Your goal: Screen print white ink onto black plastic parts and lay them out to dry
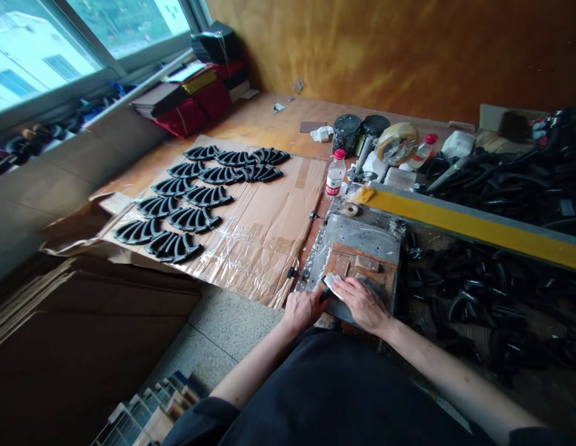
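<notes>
My left hand (303, 311) is closed round a black piece (324, 293), mostly hidden by the fingers, at the near edge of the metal plate. My right hand (365, 305) presses a white cloth (333, 285) against that piece, its fingers together over the cloth. Just beyond both hands, a brown wooden board (338, 255) with a small block (367, 264) lies on the metal plate (362, 236). Rows of curved black ribbed pieces (190, 218) rest on the cardboard sheet (264, 214) to the left.
Past the plate stand a bottle with a red cap (335, 175), black cans (347, 131) and a tape roll (397, 144). A yellow-striped bar (474, 224) crosses the right side, among heaps of black parts (506, 291). Folders (186, 111) are stacked by the window.
</notes>
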The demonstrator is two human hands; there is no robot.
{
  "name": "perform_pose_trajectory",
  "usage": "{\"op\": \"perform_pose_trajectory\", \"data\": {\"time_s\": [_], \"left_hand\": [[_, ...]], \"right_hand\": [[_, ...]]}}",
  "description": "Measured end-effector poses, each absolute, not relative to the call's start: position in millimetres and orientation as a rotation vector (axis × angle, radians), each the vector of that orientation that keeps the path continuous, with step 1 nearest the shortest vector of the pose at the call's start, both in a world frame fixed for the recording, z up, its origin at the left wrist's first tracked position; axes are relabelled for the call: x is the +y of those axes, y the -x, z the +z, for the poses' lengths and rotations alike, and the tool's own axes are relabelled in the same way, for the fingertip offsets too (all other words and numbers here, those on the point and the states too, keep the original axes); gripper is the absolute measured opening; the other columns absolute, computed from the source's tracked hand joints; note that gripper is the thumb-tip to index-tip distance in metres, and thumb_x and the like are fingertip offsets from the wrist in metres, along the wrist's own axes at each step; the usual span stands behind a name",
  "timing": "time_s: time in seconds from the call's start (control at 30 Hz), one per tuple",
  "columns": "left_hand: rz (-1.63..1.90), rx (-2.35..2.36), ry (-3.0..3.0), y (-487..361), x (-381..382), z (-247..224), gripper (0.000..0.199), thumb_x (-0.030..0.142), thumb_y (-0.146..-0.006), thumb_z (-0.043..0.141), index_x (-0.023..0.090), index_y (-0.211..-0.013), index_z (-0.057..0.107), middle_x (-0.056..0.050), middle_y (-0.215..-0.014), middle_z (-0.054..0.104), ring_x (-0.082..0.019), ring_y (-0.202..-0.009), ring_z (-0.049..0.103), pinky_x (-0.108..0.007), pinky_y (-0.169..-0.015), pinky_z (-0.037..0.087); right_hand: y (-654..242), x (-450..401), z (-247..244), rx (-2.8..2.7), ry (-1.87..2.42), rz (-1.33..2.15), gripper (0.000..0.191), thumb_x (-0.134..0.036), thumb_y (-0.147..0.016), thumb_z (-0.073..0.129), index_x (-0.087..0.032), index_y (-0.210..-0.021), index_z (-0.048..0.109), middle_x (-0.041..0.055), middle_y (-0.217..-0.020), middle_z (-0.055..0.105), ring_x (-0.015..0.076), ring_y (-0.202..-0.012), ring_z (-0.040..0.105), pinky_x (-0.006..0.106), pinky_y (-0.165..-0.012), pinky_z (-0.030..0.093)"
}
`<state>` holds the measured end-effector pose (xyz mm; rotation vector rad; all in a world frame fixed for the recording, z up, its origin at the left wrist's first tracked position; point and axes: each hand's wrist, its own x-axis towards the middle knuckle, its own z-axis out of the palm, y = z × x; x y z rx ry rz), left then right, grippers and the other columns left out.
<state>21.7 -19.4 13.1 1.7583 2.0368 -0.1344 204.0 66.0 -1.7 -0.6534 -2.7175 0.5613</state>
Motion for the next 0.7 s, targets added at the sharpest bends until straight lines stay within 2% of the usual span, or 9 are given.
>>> {"op": "perform_pose_trajectory", "data": {"time_s": [0.23,0.4,0.57,0.7], "left_hand": [[-0.190,2.035,-1.778,-20.7,-17.4,12.6,0.045,0.055,-0.093,0.036,0.022,-0.106,0.063,-0.009,-0.081,0.073,-0.024,-0.078,0.071,-0.031,-0.072,0.051],[-0.148,2.021,-1.785,-20.3,-18.1,14.0,0.044,0.055,-0.093,0.036,0.023,-0.107,0.063,-0.009,-0.078,0.073,-0.024,-0.076,0.071,-0.031,-0.069,0.050],[-0.165,2.037,-1.736,-20.3,-18.1,14.0,0.047,0.057,-0.092,0.038,0.021,-0.103,0.065,-0.010,-0.080,0.073,-0.023,-0.079,0.071,-0.029,-0.072,0.049],[-0.172,2.037,-1.771,-20.2,-17.6,15.1,0.049,0.057,-0.093,0.034,0.024,-0.113,0.063,-0.009,-0.080,0.073,-0.023,-0.076,0.071,-0.029,-0.070,0.049]], "right_hand": [[-179.3,79.0,1.2,-2.750,0.656,0.541,0.041,-0.018,-0.097,0.038,-0.022,-0.133,0.058,0.0053,-0.130,0.062,0.0235,-0.108,0.056,0.040,-0.090,0.048],[-201.4,78.0,5.9,-2.759,0.588,0.589,0.040,-0.016,-0.095,0.039,-0.024,-0.128,0.061,0.0057,-0.127,0.063,0.0232,-0.108,0.056,0.040,-0.091,0.047],[-216.3,81.2,23.6,-2.526,0.770,0.837,0.030,-0.022,-0.095,0.039,-0.020,-0.100,0.069,0.0091,-0.103,0.069,0.0233,-0.102,0.058,0.039,-0.089,0.048],[-214.2,85.1,28.9,-2.158,1.253,1.090,0.028,-0.033,-0.095,0.038,-0.020,-0.094,0.062,0.0043,-0.077,0.066,0.0188,-0.069,0.062,0.030,-0.064,0.048]]}}
